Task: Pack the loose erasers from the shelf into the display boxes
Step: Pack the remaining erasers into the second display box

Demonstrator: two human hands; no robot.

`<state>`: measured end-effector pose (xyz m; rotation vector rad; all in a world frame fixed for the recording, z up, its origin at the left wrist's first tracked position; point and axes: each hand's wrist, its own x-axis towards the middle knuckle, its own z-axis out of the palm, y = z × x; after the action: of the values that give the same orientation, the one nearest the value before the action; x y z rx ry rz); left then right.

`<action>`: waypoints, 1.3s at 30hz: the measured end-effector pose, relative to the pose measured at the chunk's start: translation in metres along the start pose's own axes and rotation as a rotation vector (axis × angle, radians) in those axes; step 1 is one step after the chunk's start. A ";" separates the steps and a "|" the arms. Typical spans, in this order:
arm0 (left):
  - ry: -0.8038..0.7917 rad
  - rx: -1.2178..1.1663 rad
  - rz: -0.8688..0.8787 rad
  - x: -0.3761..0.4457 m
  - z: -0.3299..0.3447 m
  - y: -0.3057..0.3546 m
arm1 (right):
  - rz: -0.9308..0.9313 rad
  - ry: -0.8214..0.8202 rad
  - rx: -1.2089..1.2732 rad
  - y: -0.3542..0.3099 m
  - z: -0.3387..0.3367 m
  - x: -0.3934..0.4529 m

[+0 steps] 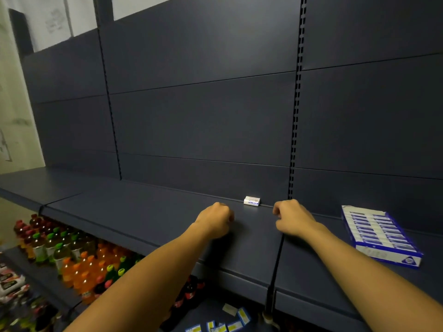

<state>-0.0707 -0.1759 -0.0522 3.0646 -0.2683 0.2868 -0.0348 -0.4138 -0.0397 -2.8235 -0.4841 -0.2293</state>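
Left hand: the left hand point(217, 220) rests on the shelf point(134, 212) with its fingers curled under; I see nothing in it, but the palm side is hidden.
Right hand: the right hand point(293, 218) is also loosely curled, the fingertips near the shelf surface, and it seems to hold nothing.
Loose eraser: one white eraser point(251, 201) lies at the back of the shelf, against the back panel point(203, 121), between the two hands and apart from both.
Display box: the blue and white display box point(381, 234) lies open to the right, well apart from the eraser, and its rows look already full.
Risk, reach: I judge that a quick pinch could push the eraser along the back edge, because it is small and sits tight against the panel.
Risk, packing: if the box has no free slot, pressing one more in may lift its neighbours.
Risk, drop: an eraser that slips could fall to the lower shelf.
Below: drink bottles point(72, 257) stand under the shelf at the left, and small packets point(243, 316) lie below the middle.
In the way: nothing stands between the hands and the eraser.
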 end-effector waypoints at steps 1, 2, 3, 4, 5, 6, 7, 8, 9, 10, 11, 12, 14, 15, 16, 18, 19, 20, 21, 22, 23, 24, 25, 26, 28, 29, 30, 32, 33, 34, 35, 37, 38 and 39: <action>-0.001 0.017 0.016 0.011 0.000 -0.003 | 0.002 0.003 0.004 0.001 0.002 0.010; 0.002 0.027 0.031 0.023 0.000 -0.006 | 0.007 0.004 0.008 0.003 0.003 0.019; 0.006 0.031 0.045 0.034 -0.001 -0.008 | 0.011 0.005 0.012 0.004 0.004 0.029; 0.006 0.035 0.060 0.046 -0.002 -0.009 | 0.013 0.008 0.014 0.006 0.004 0.038; 0.003 0.039 0.071 0.056 -0.003 -0.010 | 0.017 0.010 0.016 0.008 0.005 0.047; 0.002 0.041 0.081 0.070 -0.002 -0.012 | 0.024 0.010 0.015 0.011 0.006 0.058; 0.004 0.040 0.084 0.077 -0.003 -0.011 | 0.024 0.010 0.018 0.012 0.005 0.062; 0.001 0.038 0.087 0.084 -0.003 -0.011 | 0.029 0.010 0.021 0.013 0.005 0.066; 0.000 0.037 0.098 0.093 -0.001 -0.010 | 0.033 0.016 0.028 0.017 0.007 0.072; -0.003 0.036 0.111 0.102 0.002 -0.009 | 0.038 0.022 0.033 0.020 0.008 0.077; -0.009 0.033 0.126 0.110 0.004 -0.009 | 0.043 0.024 0.035 0.022 0.009 0.081; -0.016 0.029 0.139 0.117 0.007 -0.007 | 0.050 0.021 0.031 0.025 0.009 0.083; -0.024 0.032 0.167 0.129 0.012 -0.004 | 0.062 0.007 0.012 0.030 0.011 0.086; -0.024 0.039 0.180 0.135 0.014 -0.003 | 0.062 0.003 -0.002 0.033 0.011 0.087; -0.022 0.043 0.190 0.141 0.016 -0.003 | 0.064 0.003 -0.017 0.035 0.011 0.088; -0.023 0.028 0.199 0.152 0.017 -0.004 | 0.069 0.010 -0.032 0.038 0.010 0.090; -0.024 0.017 0.204 0.158 0.018 -0.004 | 0.074 0.015 -0.036 0.040 0.009 0.091; -0.025 0.010 0.212 0.162 0.019 -0.005 | 0.079 0.018 -0.041 0.040 0.009 0.091; -0.028 0.005 0.223 0.166 0.020 -0.005 | 0.083 0.022 -0.049 0.041 0.008 0.091; -0.031 -0.001 0.235 0.169 0.021 -0.006 | 0.089 0.026 -0.057 0.041 0.008 0.091; -0.034 -0.009 0.245 0.172 0.022 -0.007 | 0.096 0.031 -0.064 0.041 0.007 0.091; -0.038 -0.013 0.255 0.175 0.024 -0.009 | 0.106 0.037 -0.072 0.041 0.007 0.091; -0.046 -0.015 0.265 0.178 0.025 -0.010 | 0.114 0.045 -0.078 0.041 0.007 0.091; -0.056 -0.017 0.276 0.180 0.026 -0.012 | 0.120 0.052 -0.084 0.040 0.006 0.091; -0.078 -0.038 0.296 0.184 0.027 -0.016 | 0.129 0.063 -0.093 0.038 0.006 0.090; -0.088 -0.054 0.304 0.185 0.027 -0.018 | 0.135 0.067 -0.095 0.038 0.007 0.090; -0.097 -0.074 0.311 0.187 0.027 -0.019 | 0.141 0.069 -0.097 0.037 0.007 0.091; -0.112 -0.114 0.321 0.189 0.028 -0.022 | 0.152 0.068 -0.105 0.034 0.009 0.092; -0.123 -0.128 0.322 0.190 0.028 -0.024 | 0.155 0.064 -0.109 0.032 0.010 0.092; -0.137 -0.140 0.318 0.190 0.029 -0.025 | 0.159 0.060 -0.113 0.031 0.011 0.093; -0.151 -0.155 0.313 0.191 0.029 -0.027 | 0.161 0.056 -0.118 0.029 0.012 0.094; -0.171 -0.193 0.310 0.192 0.030 -0.032 | 0.166 0.050 -0.128 0.024 0.014 0.096; -0.179 -0.208 0.315 0.192 0.030 -0.034 | 0.166 0.048 -0.134 0.022 0.016 0.097; -0.186 -0.221 0.322 0.192 0.030 -0.037 | 0.166 0.048 -0.141 0.021 0.016 0.098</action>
<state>0.1275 -0.1740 -0.0470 2.8207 -0.7506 -0.0182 0.0659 -0.3979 -0.0406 -2.9675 -0.2296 -0.3072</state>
